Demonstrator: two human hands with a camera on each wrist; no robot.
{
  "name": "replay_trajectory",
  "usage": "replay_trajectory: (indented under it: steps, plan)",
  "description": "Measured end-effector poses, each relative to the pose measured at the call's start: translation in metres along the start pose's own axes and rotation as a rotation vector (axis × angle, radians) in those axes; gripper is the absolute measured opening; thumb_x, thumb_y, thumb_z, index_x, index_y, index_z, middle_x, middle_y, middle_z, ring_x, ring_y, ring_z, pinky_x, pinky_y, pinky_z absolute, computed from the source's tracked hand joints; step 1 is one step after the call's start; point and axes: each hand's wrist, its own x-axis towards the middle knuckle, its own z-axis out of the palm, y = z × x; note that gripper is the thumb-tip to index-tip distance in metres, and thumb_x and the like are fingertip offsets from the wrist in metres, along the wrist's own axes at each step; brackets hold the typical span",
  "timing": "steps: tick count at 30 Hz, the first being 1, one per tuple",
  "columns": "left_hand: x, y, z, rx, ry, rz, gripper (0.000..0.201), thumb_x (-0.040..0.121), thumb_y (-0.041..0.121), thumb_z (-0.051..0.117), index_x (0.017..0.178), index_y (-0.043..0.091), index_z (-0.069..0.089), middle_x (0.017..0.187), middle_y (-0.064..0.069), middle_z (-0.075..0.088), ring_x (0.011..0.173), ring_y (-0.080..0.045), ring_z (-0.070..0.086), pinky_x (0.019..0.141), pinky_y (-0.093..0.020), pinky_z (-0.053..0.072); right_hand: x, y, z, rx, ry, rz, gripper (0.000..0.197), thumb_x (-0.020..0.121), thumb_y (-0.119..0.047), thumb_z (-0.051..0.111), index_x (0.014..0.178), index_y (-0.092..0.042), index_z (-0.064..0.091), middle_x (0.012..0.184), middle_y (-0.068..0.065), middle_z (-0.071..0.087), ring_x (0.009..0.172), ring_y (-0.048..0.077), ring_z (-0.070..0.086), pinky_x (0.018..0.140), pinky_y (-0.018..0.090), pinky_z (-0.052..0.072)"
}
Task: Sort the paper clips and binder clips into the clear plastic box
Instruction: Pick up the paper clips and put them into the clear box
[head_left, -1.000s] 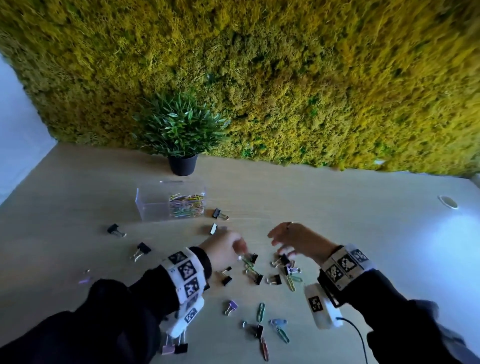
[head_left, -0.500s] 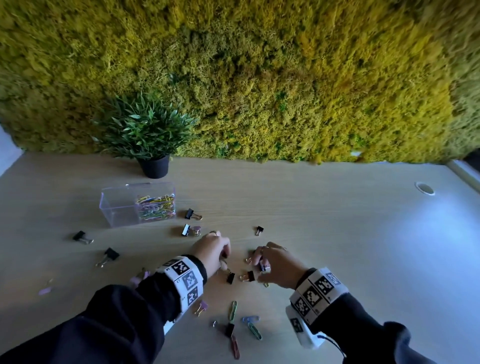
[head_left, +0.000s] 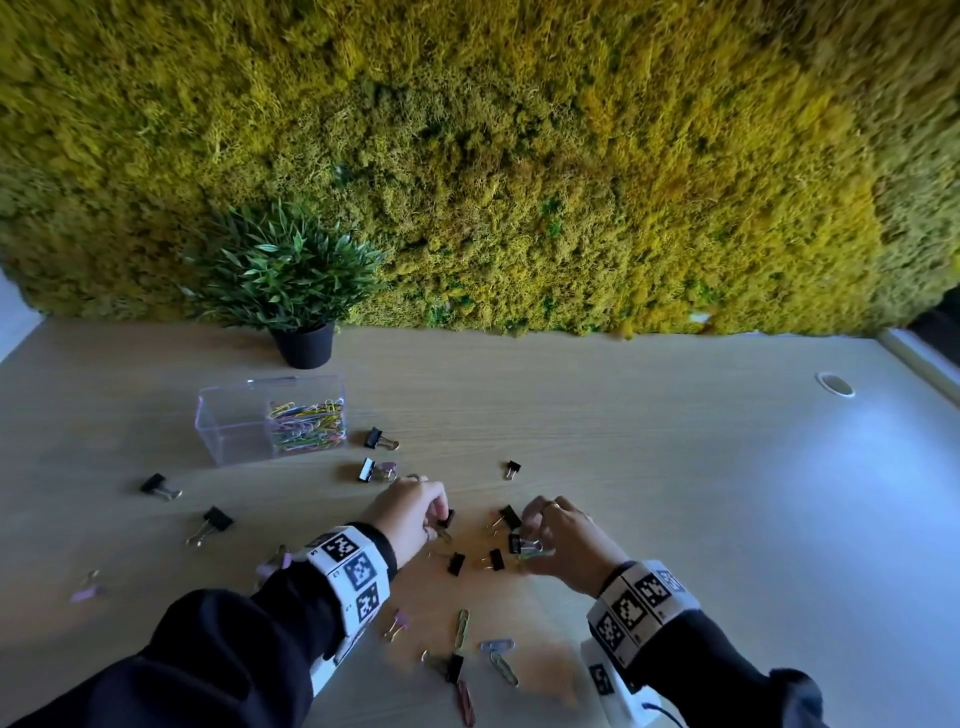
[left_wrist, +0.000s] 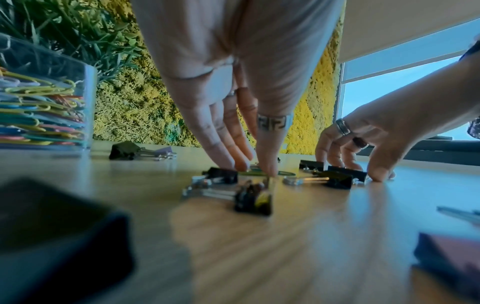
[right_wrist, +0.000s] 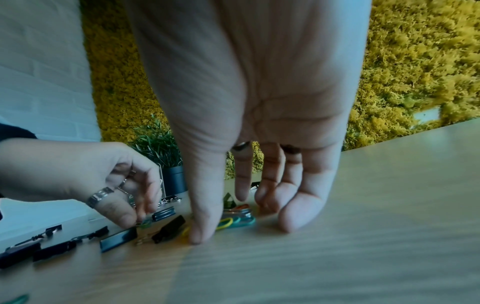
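Note:
The clear plastic box (head_left: 234, 431) stands at the left back of the table, with coloured paper clips (head_left: 306, 428) in its right half. My left hand (head_left: 441, 522) is down on the table and pinches a green paper clip (right_wrist: 144, 223) beside a black binder clip (left_wrist: 223, 174). My right hand (head_left: 527, 540) is just to its right. Its thumb and fingers close on a small bunch of yellow and teal paper clips (right_wrist: 233, 221). Black binder clips (head_left: 456, 563) lie between the two hands.
More binder clips (head_left: 215, 519) lie to the left and near the box (head_left: 379, 439). Loose paper clips (head_left: 503, 667) and a purple binder clip (head_left: 400, 621) lie close to me. A potted plant (head_left: 304, 345) stands behind the box, against the moss wall.
Both hands have come down from hovering over the pile, and their fingertips now rest on the clips. The left hand has taken hold of a green paper clip.

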Motion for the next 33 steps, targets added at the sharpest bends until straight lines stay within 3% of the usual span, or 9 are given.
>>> replay_trajectory:
  steps: [3, 6, 11, 16, 22, 24, 28, 31, 33]
  plan:
    - [-0.002, -0.002, -0.002, 0.028, -0.028, 0.012, 0.018, 0.077, 0.006, 0.067, 0.093, 0.014, 0.064, 0.086, 0.004, 0.056, 0.079, -0.011, 0.05, 0.072, -0.019, 0.04, 0.002, 0.004, 0.002, 0.018, 0.018, -0.009, 0.045, 0.073, -0.027, 0.075, 0.112, -0.016, 0.056, 0.097, -0.005, 0.04, 0.088, 0.015, 0.048, 0.079, 0.019, 0.044]
    - [-0.003, -0.003, -0.002, 0.023, -0.045, -0.004, 0.017, 0.076, 0.006, 0.068, 0.091, 0.013, 0.065, 0.088, 0.002, 0.063, 0.08, -0.012, 0.055, 0.075, -0.021, 0.045, 0.004, 0.003, 0.003, 0.018, 0.032, -0.011, 0.022, 0.075, -0.025, 0.073, 0.094, -0.023, 0.061, 0.086, -0.011, 0.042, 0.079, 0.01, 0.045, 0.062, 0.007, 0.035]
    - [-0.001, -0.002, -0.001, 0.119, -0.101, -0.004, 0.018, 0.082, 0.01, 0.062, 0.1, 0.014, 0.064, 0.105, -0.005, 0.066, 0.09, -0.018, 0.059, 0.081, -0.027, 0.047, 0.006, 0.004, 0.008, -0.013, 0.05, 0.001, 0.033, 0.081, -0.018, 0.06, 0.061, -0.038, 0.042, 0.088, -0.004, 0.052, 0.081, 0.011, 0.05, 0.076, 0.019, 0.043]
    - [0.0, 0.006, 0.003, 0.284, -0.176, 0.003, 0.024, 0.087, 0.001, 0.047, 0.109, 0.007, 0.055, 0.113, -0.013, 0.058, 0.096, -0.028, 0.059, 0.076, -0.031, 0.044, 0.004, 0.003, 0.011, -0.056, 0.048, 0.014, 0.036, 0.085, -0.016, 0.055, 0.061, -0.037, 0.039, 0.088, -0.005, 0.051, 0.083, 0.011, 0.048, 0.077, 0.018, 0.042]
    - [0.003, 0.011, 0.006, 0.301, -0.185, -0.01, 0.019, 0.084, 0.002, 0.052, 0.103, 0.006, 0.054, 0.11, -0.014, 0.058, 0.088, -0.026, 0.058, 0.073, -0.03, 0.042, 0.004, 0.003, 0.007, -0.06, 0.032, 0.02, 0.013, 0.089, -0.021, 0.055, 0.077, -0.026, 0.053, 0.094, 0.003, 0.057, 0.083, 0.01, 0.047, 0.072, 0.016, 0.037]
    - [0.003, 0.011, 0.007, 0.272, -0.169, -0.007, 0.017, 0.082, 0.001, 0.055, 0.098, 0.007, 0.055, 0.105, -0.013, 0.059, 0.082, -0.026, 0.056, 0.071, -0.03, 0.042, 0.006, 0.001, 0.004, -0.052, 0.029, 0.051, 0.003, 0.088, -0.021, 0.055, 0.089, -0.02, 0.058, 0.101, 0.009, 0.064, 0.081, 0.013, 0.05, 0.069, 0.018, 0.04]
    - [0.002, 0.01, 0.008, 0.228, -0.129, 0.006, 0.023, 0.078, 0.0, 0.057, 0.073, 0.017, 0.042, 0.074, 0.002, 0.046, 0.073, -0.019, 0.046, 0.064, -0.027, 0.035, 0.008, 0.003, -0.003, -0.004, 0.078, 0.054, 0.02, 0.089, -0.02, 0.054, 0.102, -0.009, 0.063, 0.091, 0.003, 0.063, 0.078, 0.016, 0.056, 0.065, 0.016, 0.042]
    - [0.0, 0.011, 0.006, 0.17, -0.126, 0.007, 0.038, 0.077, 0.003, 0.061, 0.062, 0.023, 0.032, 0.065, 0.008, 0.038, 0.072, -0.019, 0.047, 0.06, -0.025, 0.036, 0.011, 0.001, -0.014, 0.139, 0.187, 0.032, 0.006, 0.087, -0.019, 0.058, 0.087, -0.017, 0.063, 0.071, -0.01, 0.057, 0.064, 0.005, 0.053, 0.06, 0.008, 0.042]
    - [-0.001, 0.009, 0.0, 0.031, -0.109, -0.025, 0.04, 0.077, 0.005, 0.065, 0.06, 0.025, 0.034, 0.063, 0.01, 0.043, 0.068, -0.016, 0.048, 0.053, -0.022, 0.034, 0.013, 0.003, -0.021, 0.228, 0.241, 0.049, 0.004, 0.086, -0.023, 0.061, 0.083, -0.023, 0.058, 0.07, -0.013, 0.054, 0.065, 0.005, 0.052, 0.071, 0.023, 0.05]
